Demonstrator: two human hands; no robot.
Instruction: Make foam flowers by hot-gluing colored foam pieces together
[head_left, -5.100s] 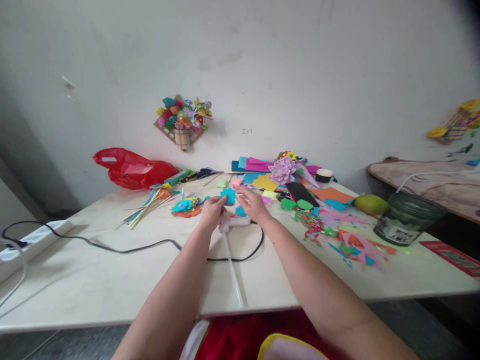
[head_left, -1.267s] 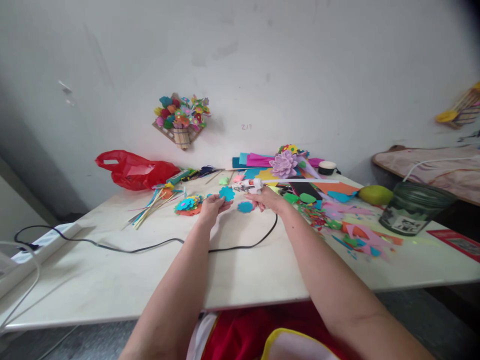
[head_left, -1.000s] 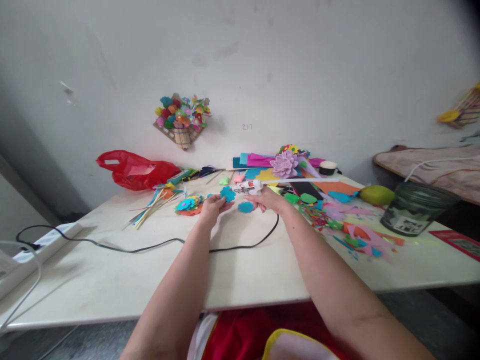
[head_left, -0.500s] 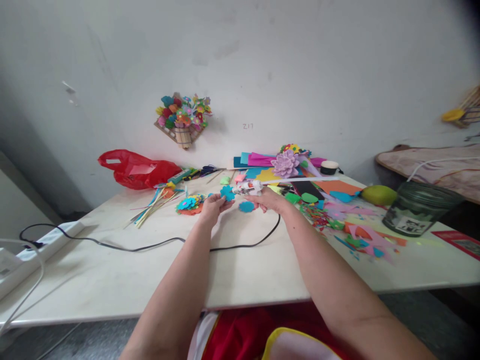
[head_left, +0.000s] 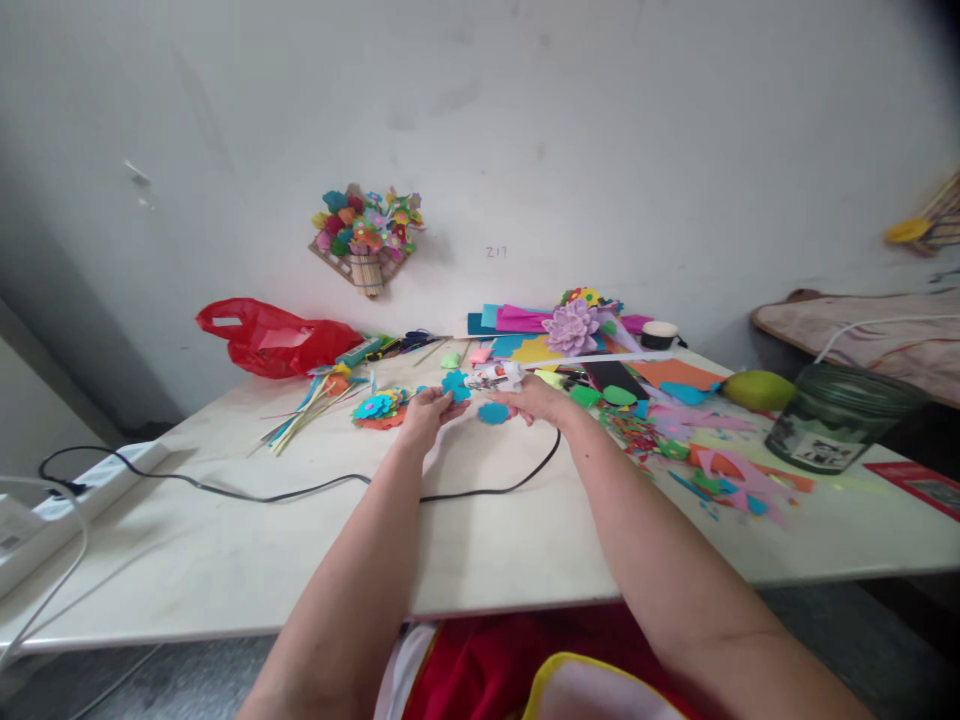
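Head view: left hand [head_left: 426,412] holds a blue foam flower [head_left: 454,385], fingertips pinched on its lower edge. Right hand [head_left: 537,399] is wrapped around a hot-glue gun [head_left: 496,376], nozzle at the flower's right edge (contact too small to tell). Five seconds ago the gun lay on the table [head_left: 225,560]; over the last second nothing has shifted. A second blue cut-out [head_left: 493,413] lies just right of the flower.
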